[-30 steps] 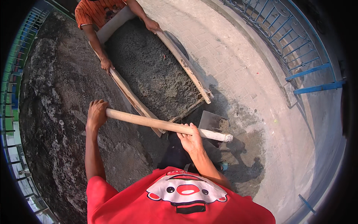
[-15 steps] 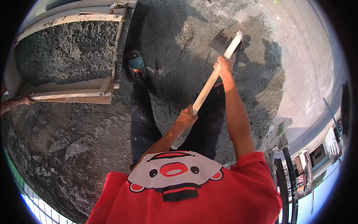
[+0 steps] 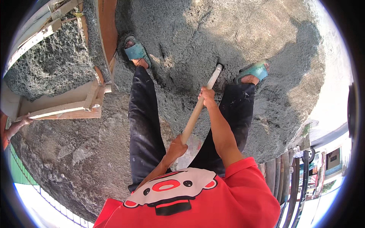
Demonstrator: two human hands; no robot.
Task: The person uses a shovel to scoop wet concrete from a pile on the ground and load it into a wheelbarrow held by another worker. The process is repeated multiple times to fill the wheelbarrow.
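Both my hands are wrapped round the pale wooden handle of a hoe (image 3: 194, 113). My left hand (image 3: 177, 147) grips near the handle's lower end, close to my legs. Farther up the handle, my right hand (image 3: 207, 96) is closed round it. The hoe's far end meets the grey, wet-looking sand or mortar mix (image 3: 182, 72) between my feet, and its blade is hidden there. My feet, in teal slide sandals (image 3: 135, 52), stand apart on the mix.
At the left a wooden box (image 3: 61, 113) holds coarse grey mix; another person's hand (image 3: 26, 119) holds its near edge. Rough, stained ground (image 3: 76, 152) lies below it. Dark pipes or posts (image 3: 294, 186) and a parked vehicle's wheel (image 3: 311, 155) show at the lower right.
The hoe has come down and toward me; its blade, visible before, is now hidden in the mix. The view has shifted, showing both sandals and less of the box.
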